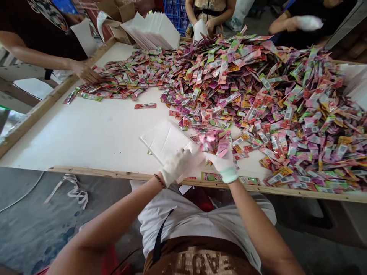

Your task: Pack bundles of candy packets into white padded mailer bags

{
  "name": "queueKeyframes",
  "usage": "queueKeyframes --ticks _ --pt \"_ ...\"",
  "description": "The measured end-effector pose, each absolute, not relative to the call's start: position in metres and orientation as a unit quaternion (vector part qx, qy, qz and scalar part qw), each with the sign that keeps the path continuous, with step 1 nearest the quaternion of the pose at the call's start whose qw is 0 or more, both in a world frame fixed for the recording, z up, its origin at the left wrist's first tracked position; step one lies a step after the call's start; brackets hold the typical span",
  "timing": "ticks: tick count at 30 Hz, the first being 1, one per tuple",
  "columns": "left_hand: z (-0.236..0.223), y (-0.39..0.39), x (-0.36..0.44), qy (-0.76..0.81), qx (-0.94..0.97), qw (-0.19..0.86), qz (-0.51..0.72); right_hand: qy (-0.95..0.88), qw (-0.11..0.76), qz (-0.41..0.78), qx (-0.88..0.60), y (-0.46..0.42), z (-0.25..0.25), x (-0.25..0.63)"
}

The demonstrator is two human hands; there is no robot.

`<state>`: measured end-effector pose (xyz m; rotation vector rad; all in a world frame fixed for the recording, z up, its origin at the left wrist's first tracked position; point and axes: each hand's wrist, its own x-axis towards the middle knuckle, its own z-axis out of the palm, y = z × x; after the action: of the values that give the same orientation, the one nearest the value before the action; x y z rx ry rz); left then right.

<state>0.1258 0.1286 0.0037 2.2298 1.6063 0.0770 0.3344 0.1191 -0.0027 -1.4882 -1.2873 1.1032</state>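
Note:
In a white glove, my left hand [175, 166] grips the near end of a translucent plastic bag [168, 139], which lies slanted over the white tabletop. My right hand [224, 163], gloved too, is closed around a small bunch of shiny pink sachets [213, 140]. These sachets are beside the bag's right end, and blur hides whether they touch it. Just beyond and to the right of my hands spreads a large heap of colourful stick sachets [243, 84]. A few green sachets [211, 176] lie along the near edge by my right wrist.
A wooden rim [114, 173] borders the table. One red sachet [145, 105] lies apart from the heap. A stack of white bags [151, 30] and a cardboard box [120, 19] stand at the back. A co-worker's hand [87, 72] reaches into the sachets at left; two other people work across the table.

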Motion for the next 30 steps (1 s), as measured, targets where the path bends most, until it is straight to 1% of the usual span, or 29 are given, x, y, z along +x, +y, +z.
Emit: queueKeyframes --ticks 1,3,4,6,8,10,12,14,16,20,23,25,26,28,30 --pt "-0.003 0.128 0.136 0.571 0.79 0.22 0.038 -0.562 0.414 0.356 -0.621 0.116 -0.003 0.331" --pt "-0.017 0.132 0.145 0.578 0.763 0.272 0.103 -0.661 0.327 0.196 -0.646 0.109 -0.006 0.327" --pt "-0.023 0.135 0.145 0.584 0.738 0.302 0.151 -0.7 0.27 0.149 -0.645 0.106 -0.008 0.325" --pt "-0.032 0.143 0.141 0.595 0.672 0.365 0.247 -0.767 0.161 0.095 -0.613 0.099 -0.011 0.322" --pt "-0.037 0.148 0.136 0.591 0.616 0.415 0.314 -0.819 0.079 0.074 -0.564 0.097 -0.011 0.319" --pt "-0.037 0.148 0.134 0.582 0.598 0.429 0.346 -0.845 0.02 0.089 -0.527 0.102 -0.005 0.316" --pt "-0.03 0.144 0.133 0.584 0.613 0.392 0.359 -0.831 -0.031 0.15 -0.535 0.116 0.006 0.315" --pt "-0.018 0.138 0.133 0.581 0.654 0.326 0.358 -0.799 -0.067 0.219 -0.556 0.133 0.018 0.314" --pt "-0.005 0.133 0.133 0.563 0.696 0.289 0.339 -0.778 -0.082 0.256 -0.568 0.147 0.026 0.31" --pt "0.009 0.133 0.139 0.573 0.689 0.305 0.322 -0.756 -0.094 0.247 -0.599 0.144 0.026 0.287" --pt "0.005 0.137 0.146 0.6 0.665 0.3 0.328 -0.764 -0.106 0.14 -0.621 0.125 0.02 0.272" --pt "0.001 0.141 0.147 0.595 0.662 0.314 0.33 -0.804 -0.092 0.076 -0.582 0.116 0.018 0.273" --pt "0.0 0.142 0.145 0.588 0.662 0.326 0.332 -0.823 -0.079 0.071 -0.558 0.115 0.017 0.277" --pt "0.0 0.145 0.137 0.572 0.669 0.348 0.324 -0.833 -0.057 0.11 -0.539 0.121 0.017 0.288" --pt "0.004 0.146 0.127 0.57 0.678 0.354 0.301 -0.816 -0.036 0.177 -0.549 0.134 0.017 0.298"
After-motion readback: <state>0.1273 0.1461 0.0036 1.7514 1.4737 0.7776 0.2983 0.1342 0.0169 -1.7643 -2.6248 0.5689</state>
